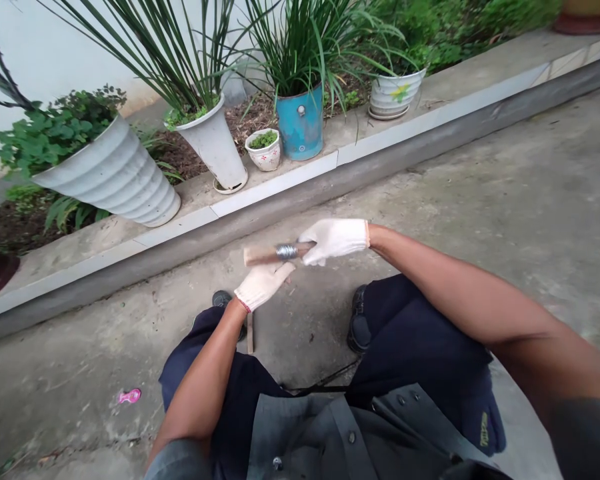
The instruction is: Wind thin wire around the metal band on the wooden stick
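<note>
A pale wooden handle [260, 256] with silvery wire wound around its middle lies nearly level in front of me, slightly blurred. My right hand [334, 240], in a white knit glove, is closed around its thinner, darker right end. Just below the wire, my left hand [264, 285], gloved the same way, presses against the handle from underneath. The left thumb points right, and the other left fingers are mostly hidden. Both hands are above the concrete ground, between my knees.
Along the raised ledge [280, 180] stand a ribbed white pot [120, 177], a tall white pot [215, 147], a small pot [265, 159], a blue pot [301, 127] and another white pot [394, 97]. A thin wooden strip [251, 333] and a pink object [130, 396] lie on the ground.
</note>
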`<state>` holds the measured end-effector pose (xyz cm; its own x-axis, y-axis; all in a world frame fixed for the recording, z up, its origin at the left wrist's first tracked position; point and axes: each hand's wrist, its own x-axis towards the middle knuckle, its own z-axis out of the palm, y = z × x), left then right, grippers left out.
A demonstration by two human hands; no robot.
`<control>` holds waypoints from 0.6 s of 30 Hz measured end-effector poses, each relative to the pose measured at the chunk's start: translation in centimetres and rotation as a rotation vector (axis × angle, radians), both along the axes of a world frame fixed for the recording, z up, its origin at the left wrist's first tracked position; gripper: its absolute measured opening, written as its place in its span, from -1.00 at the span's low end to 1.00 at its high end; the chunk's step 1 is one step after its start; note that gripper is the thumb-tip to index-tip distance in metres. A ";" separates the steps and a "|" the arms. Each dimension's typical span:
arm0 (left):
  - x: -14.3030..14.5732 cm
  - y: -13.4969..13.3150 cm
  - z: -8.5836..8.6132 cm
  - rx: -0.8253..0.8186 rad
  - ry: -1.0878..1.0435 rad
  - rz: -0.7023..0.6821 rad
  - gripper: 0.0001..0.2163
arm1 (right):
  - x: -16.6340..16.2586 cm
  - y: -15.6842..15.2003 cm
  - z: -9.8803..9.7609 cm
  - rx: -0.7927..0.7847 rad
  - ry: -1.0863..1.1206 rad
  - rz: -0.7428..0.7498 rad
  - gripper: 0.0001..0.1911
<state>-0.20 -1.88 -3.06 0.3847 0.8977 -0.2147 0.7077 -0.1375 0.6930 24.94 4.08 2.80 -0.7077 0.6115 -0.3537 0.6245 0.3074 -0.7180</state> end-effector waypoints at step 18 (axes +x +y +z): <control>0.4 0.4 0.7 0.116 0.280 -0.154 -0.65 | -3.8 -1.9 -1.9 0.466 -0.680 0.212 -0.66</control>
